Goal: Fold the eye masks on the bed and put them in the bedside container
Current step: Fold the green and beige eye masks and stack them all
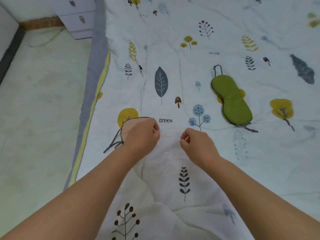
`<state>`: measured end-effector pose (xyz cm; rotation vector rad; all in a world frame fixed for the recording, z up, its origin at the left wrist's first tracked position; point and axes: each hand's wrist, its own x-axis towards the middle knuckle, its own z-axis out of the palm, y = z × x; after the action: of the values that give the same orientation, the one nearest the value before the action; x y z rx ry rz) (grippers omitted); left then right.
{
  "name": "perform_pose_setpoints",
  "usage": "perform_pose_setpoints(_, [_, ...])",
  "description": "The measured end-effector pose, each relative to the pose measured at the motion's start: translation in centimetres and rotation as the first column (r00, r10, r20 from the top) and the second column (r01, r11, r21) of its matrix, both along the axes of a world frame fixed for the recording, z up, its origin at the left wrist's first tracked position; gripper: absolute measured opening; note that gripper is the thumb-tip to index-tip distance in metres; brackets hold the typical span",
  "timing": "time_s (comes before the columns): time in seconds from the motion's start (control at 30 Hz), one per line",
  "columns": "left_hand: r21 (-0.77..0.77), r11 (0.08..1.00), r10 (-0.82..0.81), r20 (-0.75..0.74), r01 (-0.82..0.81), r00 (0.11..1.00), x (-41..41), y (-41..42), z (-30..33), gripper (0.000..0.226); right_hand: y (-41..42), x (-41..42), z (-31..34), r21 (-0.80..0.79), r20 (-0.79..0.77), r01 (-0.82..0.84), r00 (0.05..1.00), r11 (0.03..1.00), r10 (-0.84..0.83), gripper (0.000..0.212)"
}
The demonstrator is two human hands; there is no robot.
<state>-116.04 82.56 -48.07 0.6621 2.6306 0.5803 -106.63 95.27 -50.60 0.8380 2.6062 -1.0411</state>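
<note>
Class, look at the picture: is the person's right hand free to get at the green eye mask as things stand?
Probably yes. The right hand looks empty, fingers loosely curled, and the green eye mask lies flat on the quilt ahead and to its right, with only bare quilt between them.

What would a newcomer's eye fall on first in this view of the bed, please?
Most likely the green eye mask, lying flat and unfolded to the right on the leaf-printed quilt. Next, the two bare hands at centre: the left hand rests on a pink eye mask, the right hand curled beside it.
</note>
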Motion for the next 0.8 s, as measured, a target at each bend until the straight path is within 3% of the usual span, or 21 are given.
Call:
perform_pose_setpoints(0.13, [-0.113, 0.988, -0.109, 0.008, 0.109, 0.994, 0.4, 3.1, 0.8, 0.013, 3.5, 1.7, 1.6, 0.043, 0.046, 0.074, 0.996, 0.996, -0.076, 0.019])
perform_pose_setpoints(0.3, [-0.088, 0.978, -0.177, 0.118, 0.188, 0.977, 0.3, 8.2, 1.0, 0.011, 8.7, 3.2, 2.0, 0.109, 0.077, 0.246, 0.964, 0.963, -0.255, 0.021])
perform_pose_setpoints(0.6, [-0.136, 0.953, -0.268, 0.043, 0.271, 0.963, -1.4, 18.4, -1.6, 0.028, 16.4, 4.0, -0.6, 0.074, 0.097, 0.476, 0.871, 0.877, -0.481, 0.013])
perform_pose_setpoints(0.8, [-0.184, 0.939, -0.302, -0.028, 0.292, 0.953, -3.1, 23.8, -4.6, 0.037, 18.8, 2.7, -3.5, 0.005, 0.136, 0.543, 0.832, 0.840, -0.538, 0.029])
